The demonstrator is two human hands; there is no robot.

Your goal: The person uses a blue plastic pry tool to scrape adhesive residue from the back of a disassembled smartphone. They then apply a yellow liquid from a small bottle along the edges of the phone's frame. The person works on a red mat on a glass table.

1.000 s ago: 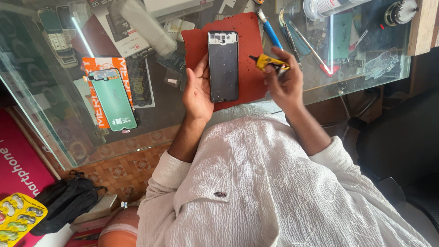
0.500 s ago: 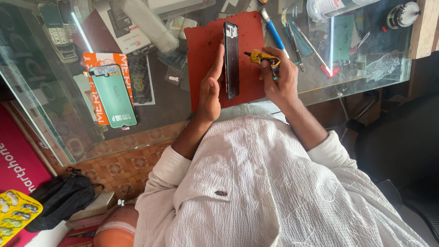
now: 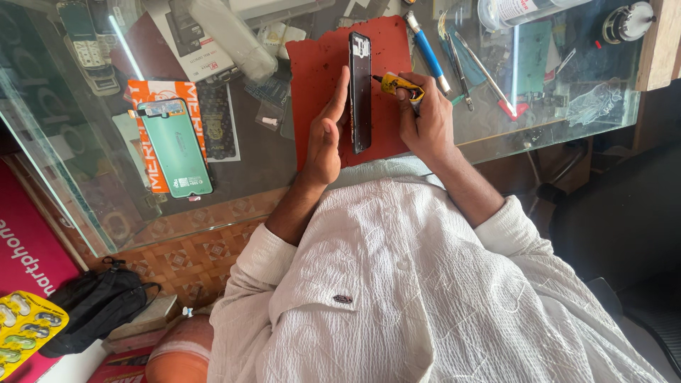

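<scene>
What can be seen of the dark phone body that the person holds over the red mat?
The phone body is a long, slim, black frame, seemingly opened, with a pale camera area near its far end. It stands on its long edge, turned sideways, over the red mat. The left hand steadies it with flat fingers. The right hand holds a small yellow tube whose dark tip meets its edge.

Even daylight falls sharp around my hands. White streaks of glare cross the clear glass tabletop [image 3: 496,135] left and right of them. The frame's edges bend slightly.
</scene>
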